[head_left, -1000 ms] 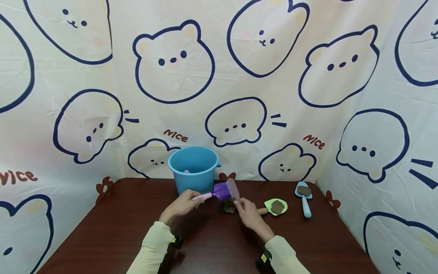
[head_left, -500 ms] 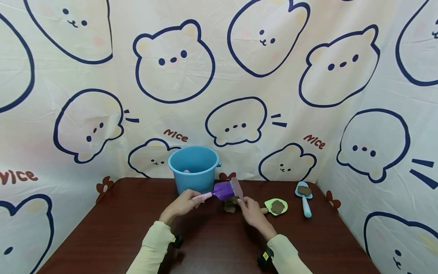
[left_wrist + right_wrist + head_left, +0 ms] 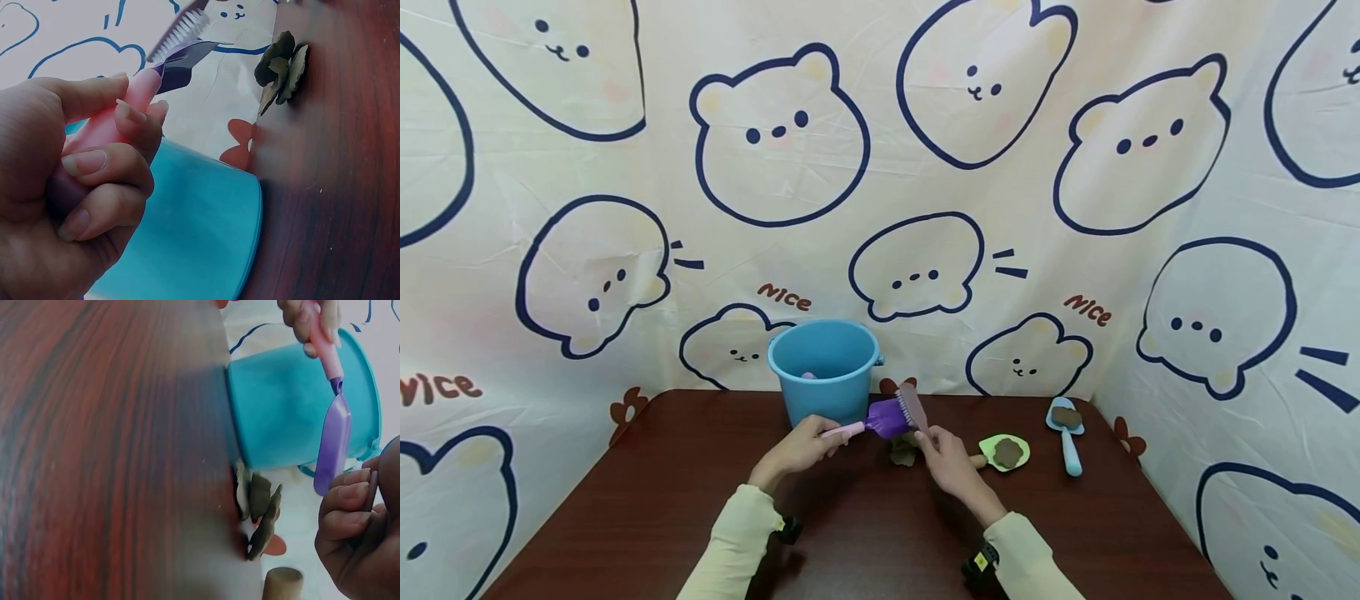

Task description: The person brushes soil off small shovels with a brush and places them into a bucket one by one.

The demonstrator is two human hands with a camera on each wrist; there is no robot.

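Note:
My left hand [image 3: 801,448] grips the pink handle [image 3: 103,125] of a small toy shovel, its purple blade [image 3: 886,419] raised in front of the blue bucket [image 3: 823,392]. In my right hand [image 3: 951,467] is a mauve brush [image 3: 914,410] with pale bristles, pinched by its handle. Those bristles meet the far end of the blade, as the left wrist view also shows of the bristles [image 3: 181,34]. Beneath the two tools, several dark, leaf-like pieces [image 3: 259,497] lie on the table. My right fingers [image 3: 350,497] curl round the brush handle, hiding part of it.
Right of my right hand lies a light green scoop [image 3: 1024,454] bearing a brown lump, its wooden handle [image 3: 284,584] partly hidden. Farther right is a light blue shovel [image 3: 1072,454] with another brown lump. Patterned cloth [image 3: 925,192] hangs behind the dark table [image 3: 865,533].
The brush has shifted right along the blade and then back left, ending a little higher. My left hand and the shovel have stayed nearly still.

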